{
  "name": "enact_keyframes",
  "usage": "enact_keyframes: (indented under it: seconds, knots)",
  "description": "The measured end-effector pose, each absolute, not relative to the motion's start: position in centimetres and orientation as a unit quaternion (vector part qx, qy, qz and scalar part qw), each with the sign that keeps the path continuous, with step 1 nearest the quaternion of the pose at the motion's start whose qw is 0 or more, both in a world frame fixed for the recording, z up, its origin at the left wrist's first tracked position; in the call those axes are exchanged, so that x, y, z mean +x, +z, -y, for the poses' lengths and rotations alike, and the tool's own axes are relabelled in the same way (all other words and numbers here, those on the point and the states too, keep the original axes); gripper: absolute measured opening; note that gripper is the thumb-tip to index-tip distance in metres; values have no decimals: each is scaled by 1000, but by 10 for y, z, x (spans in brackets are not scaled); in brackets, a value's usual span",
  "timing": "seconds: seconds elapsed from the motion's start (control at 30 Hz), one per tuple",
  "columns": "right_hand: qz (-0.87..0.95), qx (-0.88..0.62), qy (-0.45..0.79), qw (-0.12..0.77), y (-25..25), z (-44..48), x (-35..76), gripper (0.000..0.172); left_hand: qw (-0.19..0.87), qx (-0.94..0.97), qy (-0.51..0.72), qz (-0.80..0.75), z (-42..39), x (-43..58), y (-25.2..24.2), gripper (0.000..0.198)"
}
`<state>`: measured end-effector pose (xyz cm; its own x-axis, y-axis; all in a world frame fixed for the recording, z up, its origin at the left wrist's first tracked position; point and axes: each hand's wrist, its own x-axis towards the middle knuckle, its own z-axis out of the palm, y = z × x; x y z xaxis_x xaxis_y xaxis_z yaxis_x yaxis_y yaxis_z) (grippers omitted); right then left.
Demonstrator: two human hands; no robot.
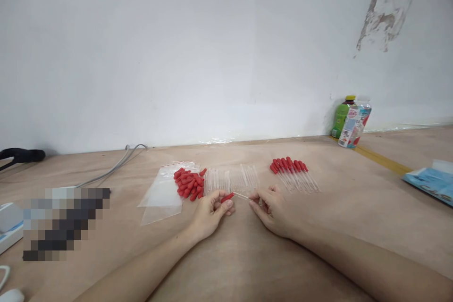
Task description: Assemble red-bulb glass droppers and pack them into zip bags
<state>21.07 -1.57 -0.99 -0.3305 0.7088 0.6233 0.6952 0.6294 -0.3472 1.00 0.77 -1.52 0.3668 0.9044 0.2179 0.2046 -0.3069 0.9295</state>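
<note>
My left hand (209,211) pinches a red rubber bulb (227,197) between thumb and fingers. My right hand (272,207) pinches the clear glass tube (242,196) that runs into that bulb. Both hands rest on the wooden table (226,255). Just beyond the left hand lies a heap of loose red bulbs (188,183). A row of bare clear tubes (231,179) lies behind the hands. Farther right is a row of droppers with red bulbs fitted (293,173).
Clear plastic bags (161,193) lie left of the bulbs. A grey cable (113,167) runs along the back left. A green bottle and a packet (350,121) stand against the wall at right. A blue package (430,181) lies at the right edge.
</note>
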Motion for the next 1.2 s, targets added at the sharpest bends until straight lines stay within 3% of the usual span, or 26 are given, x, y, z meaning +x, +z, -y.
enact_keyframes:
  seconds: [0.4, 0.8, 1.2]
  knots:
    - [844, -396, 62, 356, -11, 14, 218, 10, 391, 735, 401, -382, -3, 8, -12, 24]
    - [870, -350, 67, 340, -10, 1, 227, 16, 408, 769, 356, -340, 1, 8, -5, 22]
    - [885, -337, -49, 317, 0, 12, 227, 23, 226, 848, 311, -364, 5, 8, -3, 24]
